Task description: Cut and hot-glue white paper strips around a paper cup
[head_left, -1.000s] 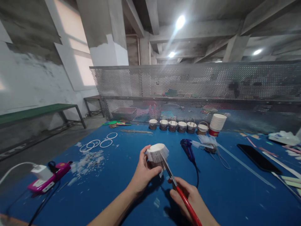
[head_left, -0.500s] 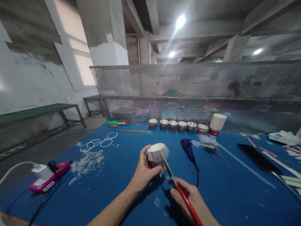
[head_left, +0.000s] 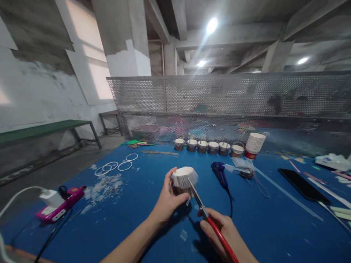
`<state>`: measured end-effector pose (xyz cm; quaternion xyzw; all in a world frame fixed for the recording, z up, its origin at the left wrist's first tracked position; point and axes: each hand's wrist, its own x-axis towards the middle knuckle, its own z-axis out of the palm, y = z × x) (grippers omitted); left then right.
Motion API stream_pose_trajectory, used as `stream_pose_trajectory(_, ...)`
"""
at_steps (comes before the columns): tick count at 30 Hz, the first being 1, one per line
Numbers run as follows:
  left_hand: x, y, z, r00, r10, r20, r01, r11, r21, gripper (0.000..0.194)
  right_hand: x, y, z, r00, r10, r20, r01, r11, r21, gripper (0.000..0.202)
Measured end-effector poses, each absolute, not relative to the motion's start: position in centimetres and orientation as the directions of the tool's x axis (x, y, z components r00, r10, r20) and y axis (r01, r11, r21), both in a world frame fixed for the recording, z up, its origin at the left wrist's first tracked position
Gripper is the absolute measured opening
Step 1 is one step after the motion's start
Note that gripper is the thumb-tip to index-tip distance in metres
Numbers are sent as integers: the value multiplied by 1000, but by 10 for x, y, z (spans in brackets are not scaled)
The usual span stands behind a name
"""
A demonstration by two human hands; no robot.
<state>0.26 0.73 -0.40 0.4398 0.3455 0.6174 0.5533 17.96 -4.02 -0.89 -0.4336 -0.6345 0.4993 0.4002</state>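
My left hand point(head_left: 168, 199) is closed around a small paper cup point(head_left: 184, 177) with a whitish, see-through fringe hanging from its rim. The thumb presses on the near side, low down. Red-handled scissors point(head_left: 219, 233) are gripped in my right hand point(head_left: 219, 226), their blades angled up and to the left. The blade tips touch or nearly touch the fringe on the cup's right side; whether they cut into it I cannot tell. The cup's underside is partly hidden by my fingers.
Several small grey buckets point(head_left: 202, 147) line the back beside stacked paper cups point(head_left: 255, 146). A blue glue gun point(head_left: 220, 174) and a phone point(head_left: 303, 185) lie to the right. White rings point(head_left: 125, 166), scraps point(head_left: 105, 188) and a magenta power strip point(head_left: 60, 205) are on the left.
The whole view has shifted very slightly. Both hands, the cup and the scissors keep nearly the same positions relative to each other.
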Motion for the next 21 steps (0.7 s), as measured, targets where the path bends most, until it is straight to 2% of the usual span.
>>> stream_pose_trajectory(21,1,5,5,48,988,147,-372,-119,921,99,185,-41,0,-334,942,12,152,67,-986,67)
